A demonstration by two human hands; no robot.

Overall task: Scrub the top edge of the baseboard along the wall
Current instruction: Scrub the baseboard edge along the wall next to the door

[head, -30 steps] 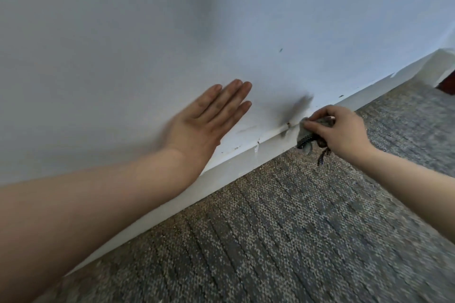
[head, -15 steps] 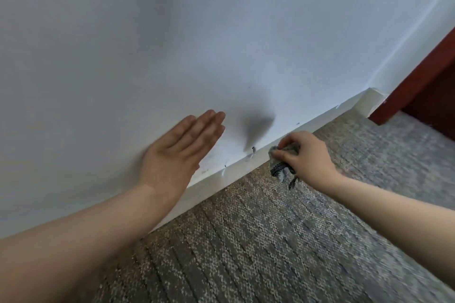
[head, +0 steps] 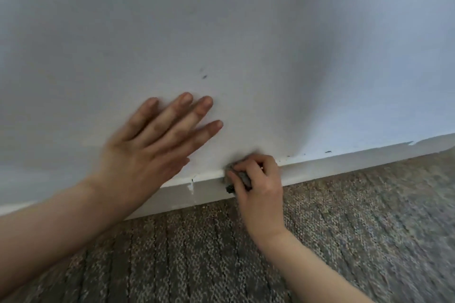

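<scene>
Right hand [head: 258,184] pinches a grey scrubbing cloth [head: 240,176] onto the baseboard [head: 344,167] top at frame centre; left hand [head: 147,152], fingers spread, braces the wall [head: 221,19]. Best to press firmly and follow the edge.

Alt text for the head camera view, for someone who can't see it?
The right hand presses a grey cloth against the top edge of the white baseboard. The left hand lies flat on the wall; grey carpet below.

I see grey-brown woven carpet [head: 357,241] with darker stripes filling the lower part of my view. Beyond it rises a pale bluish wall [head: 221,19], with a small dark mark [head: 204,77] near the middle and a few dark specks [head: 327,152] low on the right.
</scene>
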